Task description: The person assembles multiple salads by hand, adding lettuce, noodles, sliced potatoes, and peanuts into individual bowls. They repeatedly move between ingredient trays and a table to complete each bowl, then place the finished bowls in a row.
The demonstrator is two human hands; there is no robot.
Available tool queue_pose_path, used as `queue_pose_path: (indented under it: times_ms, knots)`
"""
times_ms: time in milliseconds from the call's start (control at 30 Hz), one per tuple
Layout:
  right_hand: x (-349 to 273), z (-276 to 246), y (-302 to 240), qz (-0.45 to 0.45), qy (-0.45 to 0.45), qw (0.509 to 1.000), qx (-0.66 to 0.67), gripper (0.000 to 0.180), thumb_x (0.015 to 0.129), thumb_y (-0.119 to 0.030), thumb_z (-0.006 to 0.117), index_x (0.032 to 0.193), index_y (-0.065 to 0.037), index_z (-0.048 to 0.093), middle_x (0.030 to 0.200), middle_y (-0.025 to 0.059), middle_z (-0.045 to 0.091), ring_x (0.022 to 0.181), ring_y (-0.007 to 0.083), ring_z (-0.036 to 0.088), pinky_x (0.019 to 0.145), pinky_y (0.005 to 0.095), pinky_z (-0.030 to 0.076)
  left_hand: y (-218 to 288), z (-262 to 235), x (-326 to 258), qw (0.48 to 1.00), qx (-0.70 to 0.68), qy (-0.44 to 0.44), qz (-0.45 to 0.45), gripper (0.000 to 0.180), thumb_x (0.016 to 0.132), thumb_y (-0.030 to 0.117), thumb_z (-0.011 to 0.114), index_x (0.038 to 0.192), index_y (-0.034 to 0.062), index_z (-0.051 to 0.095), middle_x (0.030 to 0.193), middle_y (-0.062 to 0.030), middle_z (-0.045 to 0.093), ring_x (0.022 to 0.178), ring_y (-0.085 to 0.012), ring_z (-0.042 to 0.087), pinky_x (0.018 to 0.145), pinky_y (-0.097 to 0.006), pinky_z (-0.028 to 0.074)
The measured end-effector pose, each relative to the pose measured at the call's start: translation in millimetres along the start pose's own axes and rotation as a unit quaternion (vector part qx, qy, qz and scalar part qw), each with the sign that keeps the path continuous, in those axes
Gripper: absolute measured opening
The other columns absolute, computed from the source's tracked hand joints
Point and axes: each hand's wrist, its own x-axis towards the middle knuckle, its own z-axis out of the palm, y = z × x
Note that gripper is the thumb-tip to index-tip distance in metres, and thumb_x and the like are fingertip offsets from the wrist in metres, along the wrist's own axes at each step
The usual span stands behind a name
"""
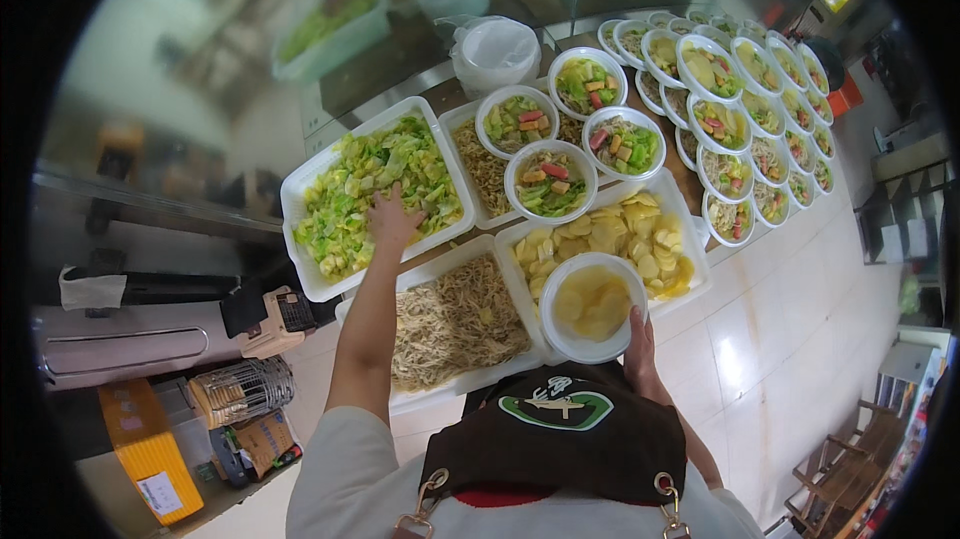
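Observation:
My left hand [394, 216] reaches into a white tray [459, 189] of chopped green lettuce [365, 179]. Its fingers are spread, and their tips touch the leaves. Close to my body, my right hand [642, 351] grips the right side of a round white bowl [574, 347], with pale yellow potato slices [595, 301] in the bottom. That bowl is above the near edge of a tray of potato slices [612, 239]. Left of it stands a tray of bean sprouts [462, 324].
Several filled bowls [552, 182] sit over a tray of brownish shredded food [484, 174]. Stacked filled bowls [722, 124] crowd the right of the table. A plastic-wrapped stack of white bowls [496, 54] stands by the glass. A wire basket [245, 391] lies at lower left.

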Motion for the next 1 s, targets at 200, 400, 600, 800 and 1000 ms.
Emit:
queue_pose_path:
  times_ms: [200,400,600,800,1000]
  knots:
    - [1,5,8,-0.028,-0.03,0.999,0.009,0.053,0.096,-0.036,0.045,0.135,-0.001,0.036,0.126,0.013,0.048,0.113,0.0205,0.047,0.096,0.0318,0.038,-26,26,-1,0.986,-0.103,0.075,0.105,0.038,0.075,0.018,0.067,0.111,0.012,0.056,0.113,-0.0166,0.052,0.094,-0.0347,0.056,0.073,-0.043,0.05]
    - [7,33,13,-0.03,-0.002,1.0,-0.004,0.052,0.096,-0.035,0.044,0.134,-0.001,0.036,0.126,0.0114,0.048,0.114,0.0197,0.046,0.097,0.0308,0.036,-57,14,37,0.933,-0.337,0.098,0.077,0.025,0.075,0.01,0.062,0.099,0.0083,0.059,0.098,-0.0102,0.055,0.073,-0.0245,0.055,0.064,-0.036,0.045]
    - [39,81,31,-0.064,-0.079,0.994,-0.024,0.049,0.097,-0.032,0.043,0.133,0.0,0.037,0.126,0.0108,0.048,0.116,0.0185,0.043,0.099,0.0298,0.033,-49,-60,31,0.813,-0.577,-0.042,0.064,0.022,0.079,0.006,0.06,0.101,0.0078,0.059,0.092,0.001,0.054,0.073,-0.0111,0.051,0.059,-0.026,0.042]
    - [64,136,43,-0.082,-0.142,0.986,-0.023,0.052,0.097,-0.036,0.042,0.133,0.001,0.037,0.127,0.0121,0.046,0.117,0.0195,0.041,0.1,0.03,0.031,31,-137,-56,0.699,-0.664,-0.247,0.099,0.029,0.079,0.001,0.057,0.106,0.0086,0.057,0.098,-0.0018,0.056,0.087,-0.0143,0.057,0.072,-0.027,0.051]
    - [42,153,19,-0.103,-0.132,0.985,-0.035,0.053,0.097,-0.038,0.039,0.132,0.002,0.037,0.125,0.0126,0.046,0.116,0.0196,0.041,0.1,0.0297,0.031,82,-67,-126,0.868,-0.34,-0.145,0.332,0.031,0.085,0.012,0.056,0.115,0.0038,0.053,0.117,-0.0128,0.052,0.104,-0.0274,0.053,0.09,-0.035,0.043]
